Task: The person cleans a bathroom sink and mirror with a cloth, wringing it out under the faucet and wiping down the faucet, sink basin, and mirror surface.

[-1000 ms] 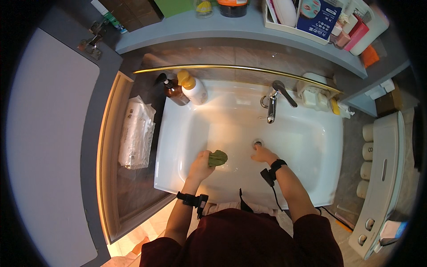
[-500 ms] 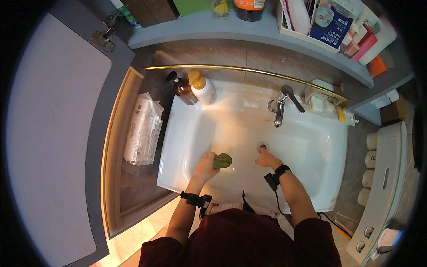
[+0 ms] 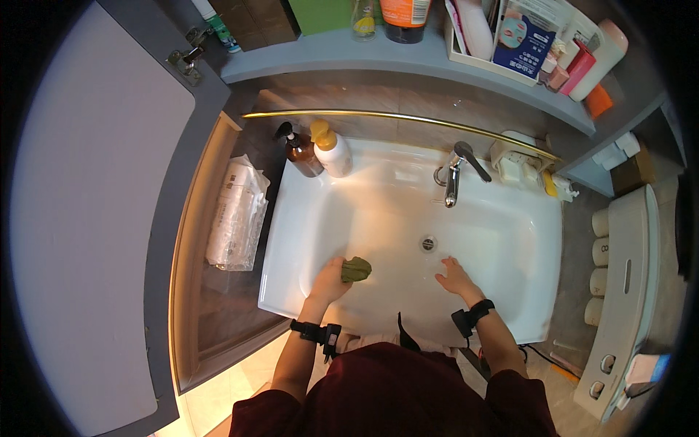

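My left hand (image 3: 329, 282) is closed around a crumpled green cloth (image 3: 357, 269), which bulges out past the fingers over the left part of the white sink (image 3: 535, 291). On the other side, my right hand (image 3: 456, 278) is empty, its fingers apart, low over the basin. It lies just right of and nearer than the round metal drain (image 3: 428, 244), not touching it. Beyond the drain stands a chrome faucet (image 3: 451, 186) with a dark lever; no stream of water shows under its spout. Black straps circle both wrists.
Two pump bottles, one brown (image 3: 301, 153) and one white with a yellow top (image 3: 333, 153), stand at the back left corner. A gold rail (image 3: 397, 116) spans the back wall below a crowded shelf (image 3: 320, 54). A plastic-wrapped pack (image 3: 237, 215) lies left of the sink.
My right hand has pulled away from the drain, nearer and to the right, leaving it uncovered, and its fingers have spread. My left hand still grips the cloth. The view has shifted slightly.
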Demonstrator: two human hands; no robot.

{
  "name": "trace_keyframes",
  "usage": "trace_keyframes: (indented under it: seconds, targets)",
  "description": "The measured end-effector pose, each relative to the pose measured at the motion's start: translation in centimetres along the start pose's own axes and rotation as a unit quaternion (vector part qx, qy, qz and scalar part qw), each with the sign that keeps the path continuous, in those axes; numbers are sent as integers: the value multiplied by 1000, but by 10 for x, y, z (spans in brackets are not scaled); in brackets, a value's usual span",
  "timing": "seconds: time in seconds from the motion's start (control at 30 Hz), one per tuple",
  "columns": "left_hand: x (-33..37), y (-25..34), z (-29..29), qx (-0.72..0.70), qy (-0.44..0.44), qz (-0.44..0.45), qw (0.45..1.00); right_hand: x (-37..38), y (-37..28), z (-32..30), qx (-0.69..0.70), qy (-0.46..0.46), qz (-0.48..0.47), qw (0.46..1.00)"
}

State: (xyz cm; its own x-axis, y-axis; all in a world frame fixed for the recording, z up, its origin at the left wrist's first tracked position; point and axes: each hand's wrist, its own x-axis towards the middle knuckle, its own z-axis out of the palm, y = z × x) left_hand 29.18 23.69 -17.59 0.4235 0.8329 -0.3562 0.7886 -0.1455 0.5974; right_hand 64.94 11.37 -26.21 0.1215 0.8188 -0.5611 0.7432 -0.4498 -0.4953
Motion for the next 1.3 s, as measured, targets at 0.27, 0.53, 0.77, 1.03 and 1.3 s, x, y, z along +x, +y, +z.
trace_keyframes:
  seconds: [0.27, 0.53, 0.77, 1.03, 1.3]
  targets:
    - [6, -4, -22, 144, 176, 140, 964, -10, 102, -19, 71, 107, 247, 960]
    - [46, -46, -48, 96, 155, 176, 967, 70, 31, -12, -1, 59, 216, 975]
    - [47, -44, -45, 77, 148, 170, 971, 128, -97, 45, -69, 57, 66, 994]
    - [49, -42, -46, 87, 158, 168, 969, 91, -189, 92, -189, -243, -211, 928]
    - [49, -34, -42, 119, 168, 173, 963, 38, -24, 86, -249, -211, -429, 842]
